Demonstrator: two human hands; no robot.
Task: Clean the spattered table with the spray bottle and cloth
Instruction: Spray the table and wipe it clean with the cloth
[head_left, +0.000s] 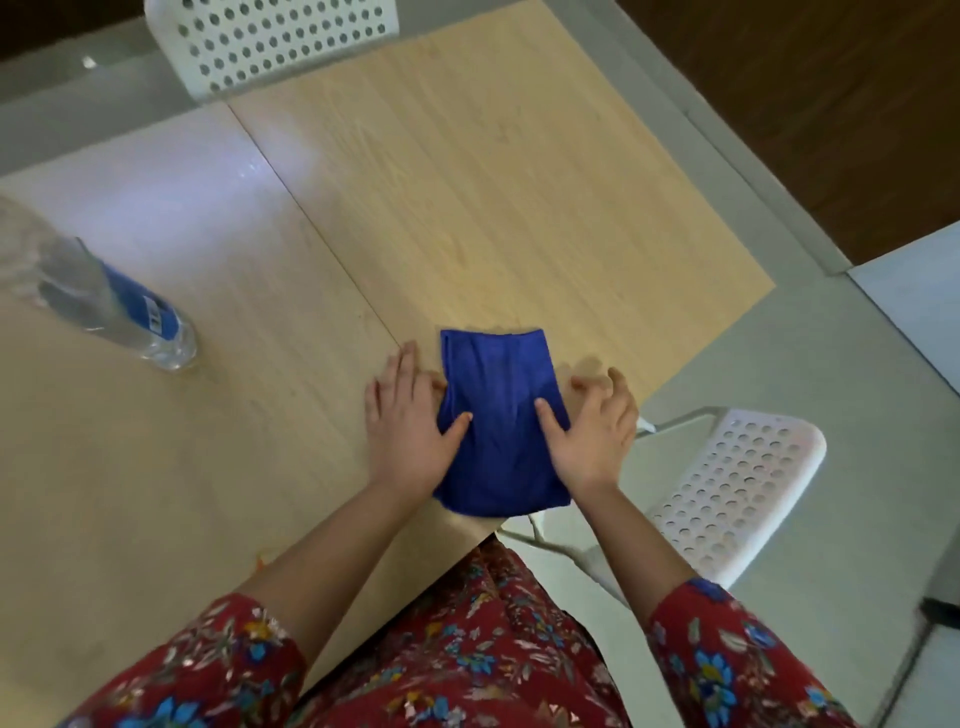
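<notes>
While the cloth (498, 395) is pinned by left hand (410, 426) and right hand (592, 436), fingers (402, 364) apart, the bottle (119, 312) leftward is blurred, its top cropped.

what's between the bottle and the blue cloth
Head view: from the bottle, bare table crossed by a seam, then the left hand beside the cloth, thumb on it.

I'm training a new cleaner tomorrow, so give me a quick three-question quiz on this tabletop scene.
1. True or false: the clear plastic bottle with the blue label is held in the left hand.
2. What lies between both hands? A) folded blue cloth B) yellow sponge C) white plate
3. Fill in: the thumb of the right hand rests on the ____.
Key: 1 false; 2 A; 3 cloth.
</notes>
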